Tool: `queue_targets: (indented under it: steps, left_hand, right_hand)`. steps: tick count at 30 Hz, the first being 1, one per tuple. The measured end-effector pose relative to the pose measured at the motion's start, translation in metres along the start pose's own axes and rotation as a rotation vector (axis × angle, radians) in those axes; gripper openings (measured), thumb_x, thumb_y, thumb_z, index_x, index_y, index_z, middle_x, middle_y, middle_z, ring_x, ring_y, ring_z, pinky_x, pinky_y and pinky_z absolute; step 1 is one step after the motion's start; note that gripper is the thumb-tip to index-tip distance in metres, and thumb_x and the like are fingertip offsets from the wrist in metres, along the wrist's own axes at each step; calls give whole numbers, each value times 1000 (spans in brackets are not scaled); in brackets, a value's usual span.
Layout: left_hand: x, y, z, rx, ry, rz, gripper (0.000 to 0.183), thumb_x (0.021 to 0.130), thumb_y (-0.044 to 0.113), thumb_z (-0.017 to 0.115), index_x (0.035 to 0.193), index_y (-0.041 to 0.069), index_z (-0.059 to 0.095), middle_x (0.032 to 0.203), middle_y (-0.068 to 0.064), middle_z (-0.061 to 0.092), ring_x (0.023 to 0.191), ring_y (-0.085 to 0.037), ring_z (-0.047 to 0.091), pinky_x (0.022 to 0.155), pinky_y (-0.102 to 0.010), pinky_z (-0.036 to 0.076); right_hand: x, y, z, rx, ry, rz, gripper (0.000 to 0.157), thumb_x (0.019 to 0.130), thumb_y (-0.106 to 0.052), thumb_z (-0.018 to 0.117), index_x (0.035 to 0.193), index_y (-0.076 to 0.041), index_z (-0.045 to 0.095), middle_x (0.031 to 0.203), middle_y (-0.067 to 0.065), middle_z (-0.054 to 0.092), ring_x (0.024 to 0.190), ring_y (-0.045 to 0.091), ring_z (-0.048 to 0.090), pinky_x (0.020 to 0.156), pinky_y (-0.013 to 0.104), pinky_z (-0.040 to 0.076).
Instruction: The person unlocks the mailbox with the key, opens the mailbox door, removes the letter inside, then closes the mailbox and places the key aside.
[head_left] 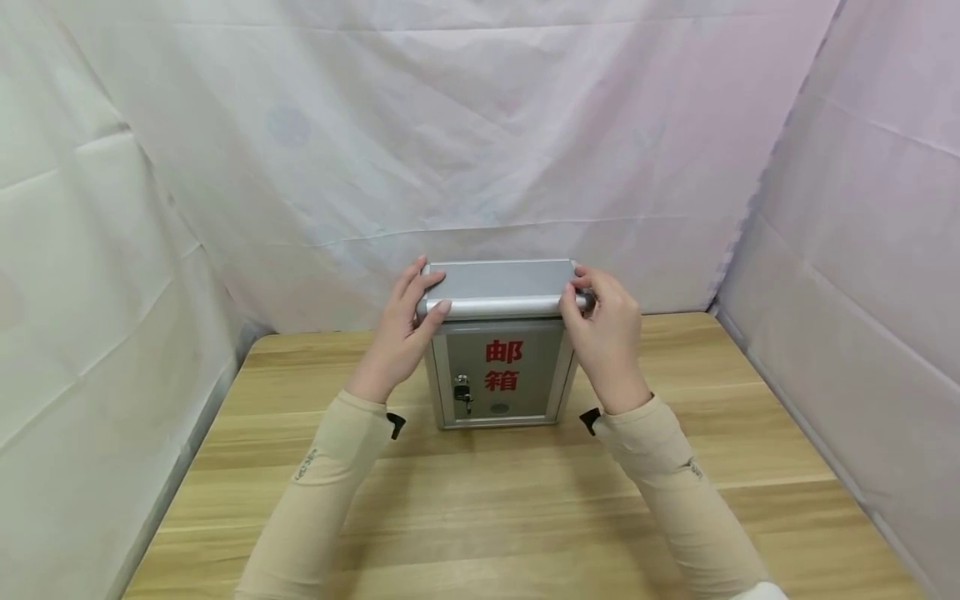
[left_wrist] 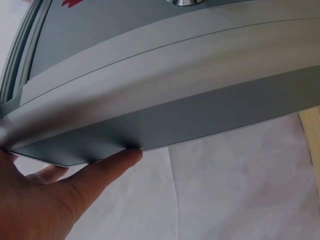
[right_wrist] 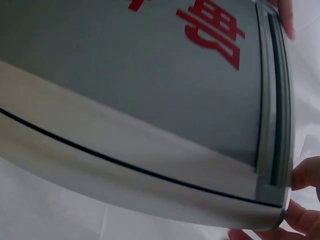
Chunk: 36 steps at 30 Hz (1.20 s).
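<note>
A grey metal mailbox [head_left: 506, 367] with red characters on its front door stands upright on the wooden table [head_left: 465, 517]. Its lid has a silver front edge. A lock with a key [head_left: 467, 397] hangs at the door's left side. My left hand [head_left: 401, 337] holds the lid's left end, thumb along the front edge and fingers over the top and back corner. In the left wrist view a finger [left_wrist: 107, 170] lies nearly straight against the casing. My right hand [head_left: 609, 325] grips the lid's right end, thumb in front and fingers bent behind; fingertips [right_wrist: 305, 172] show at that corner.
White cloth [head_left: 480, 125] hangs close behind the mailbox, with more cloth on the left and right sides of the table. Beige sleeves cover both forearms, and a black piece [head_left: 396, 423] sticks out at each cuff.
</note>
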<state>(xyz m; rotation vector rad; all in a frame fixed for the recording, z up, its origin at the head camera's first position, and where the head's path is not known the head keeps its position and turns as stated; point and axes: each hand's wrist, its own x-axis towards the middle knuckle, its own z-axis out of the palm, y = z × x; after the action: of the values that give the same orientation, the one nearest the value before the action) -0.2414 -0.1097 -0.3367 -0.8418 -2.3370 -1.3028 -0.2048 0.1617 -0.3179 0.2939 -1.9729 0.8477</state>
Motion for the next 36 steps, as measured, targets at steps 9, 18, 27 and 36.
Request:
queue_targets:
  steps: [9,18,27,36]
  left_hand:
    - [0,0,2,-11,4,-2,50,99,47,46,142,22,44,156,10,15,138,-25,26,94,-47,42]
    - [-1,-1,2,-23,20,10,48,98,45,48,141,22,45,156,3,18,134,-27,31,88,-47,46]
    - [1,-3,1,-27,26,27,49,97,47,49,140,23,47,155,9,19,131,-24,35,80,-41,47]
    - [1,0,1,-21,26,7,50,96,49,52,138,23,48,153,8,20,124,-25,40,82,-42,47]
  right_hand:
    - [-22,-32,-5,30,92,-200,20,87,-16,59,86,3,66,96,15,65,88,30,58,79,40,44]
    - [-69,-60,15,25,-221,-237,19,88,-24,63,93,-5,66,83,3,65,73,17,61,66,31,51]
    - [-102,-54,46,-119,-475,-149,31,85,-37,68,95,-8,66,80,-1,62,61,10,55,52,25,46]
    - [-114,-47,68,-224,-520,-118,29,84,-40,69,82,-13,60,67,-7,49,51,7,43,43,21,35]
